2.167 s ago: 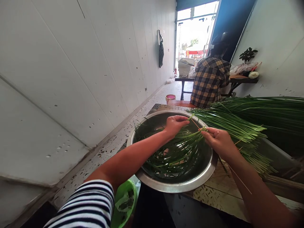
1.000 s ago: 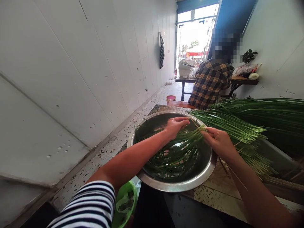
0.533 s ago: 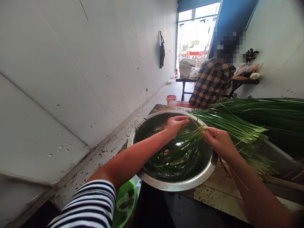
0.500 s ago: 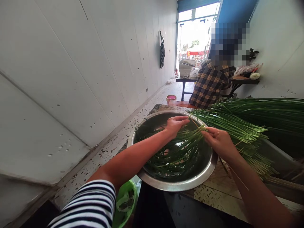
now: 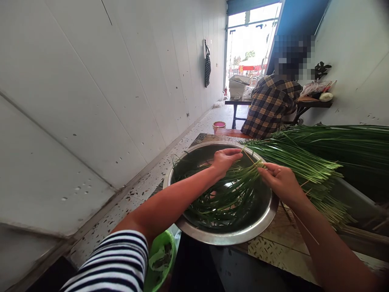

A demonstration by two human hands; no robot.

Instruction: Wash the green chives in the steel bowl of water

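A wide steel bowl sits on the table edge and holds loose green chive stalks. My left hand hovers over the bowl's far side, its fingers pinched on a thin chive stalk. My right hand is closed around the ends of a small bunch of chives that fans down into the bowl. A thin pale stick runs under my right forearm.
A big heap of long chives lies on the table at the right. A green plastic bin stands below the bowl. A person in a plaid shirt sits ahead by a dark table. A white wall runs along the left.
Almost nothing has moved. Both hands stay over the bowl on the chives, with only slight finger shifts.
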